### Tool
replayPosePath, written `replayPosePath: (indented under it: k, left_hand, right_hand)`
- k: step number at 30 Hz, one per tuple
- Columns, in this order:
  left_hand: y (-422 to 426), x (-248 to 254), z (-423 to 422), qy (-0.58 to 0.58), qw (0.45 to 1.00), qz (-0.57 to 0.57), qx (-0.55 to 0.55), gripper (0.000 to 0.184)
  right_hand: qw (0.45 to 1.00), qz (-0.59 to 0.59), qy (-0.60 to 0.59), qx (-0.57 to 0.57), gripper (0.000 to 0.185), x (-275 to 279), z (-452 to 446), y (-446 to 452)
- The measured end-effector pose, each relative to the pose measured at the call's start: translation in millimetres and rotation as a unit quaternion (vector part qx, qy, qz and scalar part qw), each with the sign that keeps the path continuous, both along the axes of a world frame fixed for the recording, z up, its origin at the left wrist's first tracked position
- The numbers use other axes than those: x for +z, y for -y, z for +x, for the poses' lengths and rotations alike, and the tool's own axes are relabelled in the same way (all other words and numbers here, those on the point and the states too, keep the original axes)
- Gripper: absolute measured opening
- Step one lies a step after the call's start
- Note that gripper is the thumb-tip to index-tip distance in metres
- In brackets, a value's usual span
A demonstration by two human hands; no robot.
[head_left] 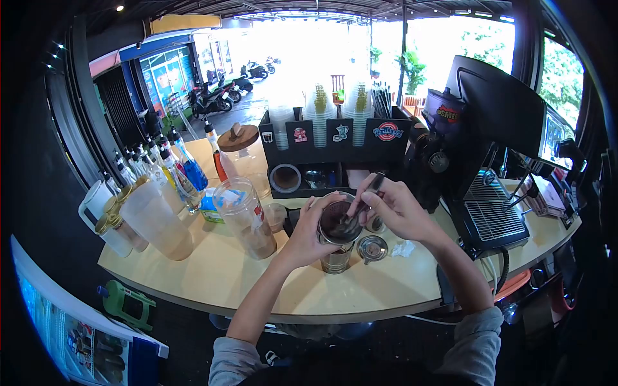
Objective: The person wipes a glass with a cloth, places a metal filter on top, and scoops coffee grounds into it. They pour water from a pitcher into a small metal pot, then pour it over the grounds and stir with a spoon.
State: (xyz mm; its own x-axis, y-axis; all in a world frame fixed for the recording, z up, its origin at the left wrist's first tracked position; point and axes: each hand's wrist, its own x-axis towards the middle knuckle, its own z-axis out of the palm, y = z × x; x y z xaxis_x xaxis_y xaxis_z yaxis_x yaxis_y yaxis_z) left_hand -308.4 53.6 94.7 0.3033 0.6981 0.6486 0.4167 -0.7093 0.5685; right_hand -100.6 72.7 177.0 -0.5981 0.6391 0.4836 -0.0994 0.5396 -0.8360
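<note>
My left hand (308, 233) is wrapped round a metal cup (339, 220) with dark contents, tilted over a small glass (336, 260) on the counter. In my right hand (398, 209) is a spoon (348, 226), its lower end inside the cup. A small round metal piece (372, 249) lies right of the glass. To the left stands a clear plastic jar (248, 222) with brown powder low in it. Whether the cup touches the glass is hard to tell.
A black organizer (335, 145) with stacked plastic cups (320, 119) stands behind my hands. An espresso machine (492, 209) is at right. Syrup bottles (188, 164) and a plastic pitcher (158, 222) are at left. A crumpled tissue (403, 249) lies near the metal piece.
</note>
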Motion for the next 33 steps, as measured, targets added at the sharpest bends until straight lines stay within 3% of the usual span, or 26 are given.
replayPosePath:
  k: [2, 6, 8, 11, 13, 14, 20, 26, 29, 32, 33]
  left_hand:
    - [1, -2, 0, -0.002, 0.999, -0.032, -0.015, 0.086]
    - [2, -2, 3, -0.012, 1.0, -0.024, -0.006, 0.087]
    - [1, -4, 4, -0.058, 0.995, 0.06, 0.047, 0.087]
    - [0, -8, 4, -0.043, 0.997, 0.04, 0.053, 0.085]
    - [1, -6, 4, -0.013, 0.999, 0.002, 0.031, 0.086]
    - [2, -5, 4, 0.019, 0.999, -0.035, 0.008, 0.087]
    - [2, -2, 4, 0.021, 1.0, -0.019, 0.009, 0.083]
    - [5, 2, 5, 0.019, 1.0, -0.01, 0.021, 0.079]
    - [5, 1, 3, 0.027, 0.998, -0.022, 0.05, 0.078]
    - [2, 2, 0, 0.018, 0.996, -0.005, 0.082, 0.081]
    - [1, 2, -2, 0.018, 0.996, -0.008, 0.082, 0.081]
  right_hand:
    - [0.994, 0.074, 0.079, 0.006, 0.012, 10, 3, -4]
    - [0.991, 0.081, 0.104, 0.011, 0.014, 26, 0, -10]
    - [0.988, 0.093, 0.12, 0.024, 0.015, 18, -8, -10]
    - [0.984, 0.103, 0.14, 0.033, 0.016, 14, -14, -9]
    - [0.999, 0.04, 0.013, 0.017, 0.015, 8, -16, -13]
    - [0.999, 0.041, 0.013, 0.017, 0.015, 6, -14, -15]
    - [0.999, 0.006, 0.029, 0.019, 0.017, -2, -4, -13]
    - [0.999, 0.0, -0.047, -0.017, 0.017, -10, 8, -9]
    - [0.99, -0.045, -0.136, -0.007, 0.013, -12, 20, 2]
    - [0.951, -0.064, -0.301, -0.031, 0.01, -13, 36, 13]
    - [0.951, -0.067, -0.3, -0.031, 0.01, -17, 41, 14]
